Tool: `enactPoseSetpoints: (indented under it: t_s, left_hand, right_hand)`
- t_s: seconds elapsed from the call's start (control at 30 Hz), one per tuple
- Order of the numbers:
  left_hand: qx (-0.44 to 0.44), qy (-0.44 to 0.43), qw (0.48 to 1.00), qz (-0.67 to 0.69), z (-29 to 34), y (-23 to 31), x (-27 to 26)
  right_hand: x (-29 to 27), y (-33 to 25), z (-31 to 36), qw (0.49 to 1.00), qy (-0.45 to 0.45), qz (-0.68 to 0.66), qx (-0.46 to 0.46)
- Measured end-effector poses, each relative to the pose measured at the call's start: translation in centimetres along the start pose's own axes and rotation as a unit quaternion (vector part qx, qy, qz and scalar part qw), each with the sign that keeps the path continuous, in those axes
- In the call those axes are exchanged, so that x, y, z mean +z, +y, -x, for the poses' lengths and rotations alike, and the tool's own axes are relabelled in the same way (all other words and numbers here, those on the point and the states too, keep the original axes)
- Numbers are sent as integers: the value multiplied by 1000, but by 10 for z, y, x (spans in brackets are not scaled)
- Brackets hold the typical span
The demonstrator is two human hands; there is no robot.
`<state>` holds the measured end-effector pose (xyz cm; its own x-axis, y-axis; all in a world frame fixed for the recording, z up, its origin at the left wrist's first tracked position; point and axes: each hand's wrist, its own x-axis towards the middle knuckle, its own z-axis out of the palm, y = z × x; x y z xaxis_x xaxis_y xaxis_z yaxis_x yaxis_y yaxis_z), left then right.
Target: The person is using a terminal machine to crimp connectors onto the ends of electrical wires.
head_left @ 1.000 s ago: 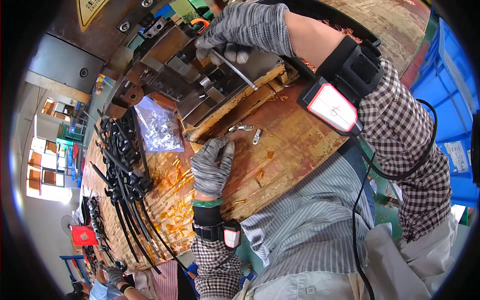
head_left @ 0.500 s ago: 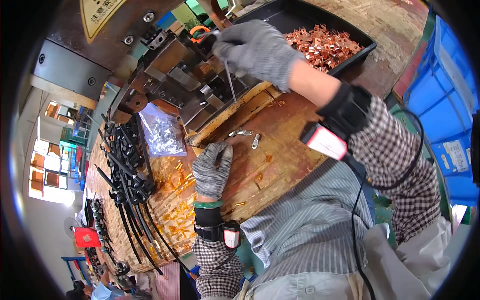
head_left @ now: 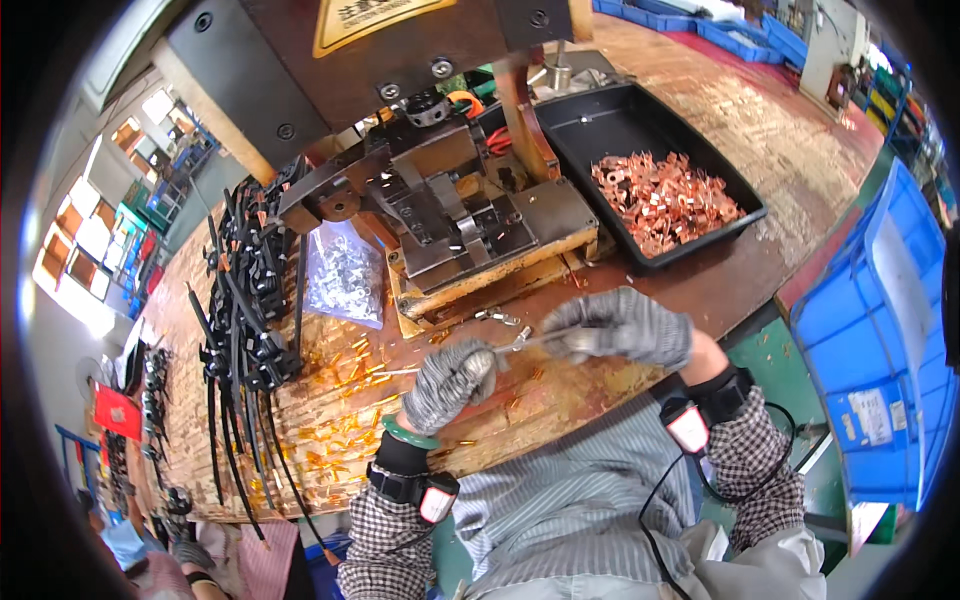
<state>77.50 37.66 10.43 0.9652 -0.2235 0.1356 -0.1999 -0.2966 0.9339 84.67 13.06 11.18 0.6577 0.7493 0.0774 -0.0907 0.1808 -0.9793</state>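
Above the worktable, my two gloved hands are close together in front of the press die. My right hand is closed in a pinch on a thin metal rod that points toward my left hand. The left fingers are closed too; a small greyish piece shows at their tips, too blurred to name. A thin pale rod end sticks out left of that hand; whether it is the same rod, I cannot tell. Silver cable lugs lie just beyond my hands.
Copper terminals fill part of a black tray at the right. A clear bag of silver lugs and bundled black cables lie left of the press. Yellow scraps litter the table. Blue crates stand at far right.
My right hand has come down from the press die to my left hand, bringing the thin rod. The left hand's fingers now close near the rod. The view has shifted.
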Motion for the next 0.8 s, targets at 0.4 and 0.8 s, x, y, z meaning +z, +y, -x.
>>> enactPoseSetpoints:
  t_s: [0.4,0.8]
  left_hand:
    - [67,-133,984,-102,1,-17,0]
    - [56,19,986,-158,-6,-15,-5]
  right_hand:
    - [13,-29,-33,911,-201,212,290]
    - [-14,-62,-72,644,51,761,-61]
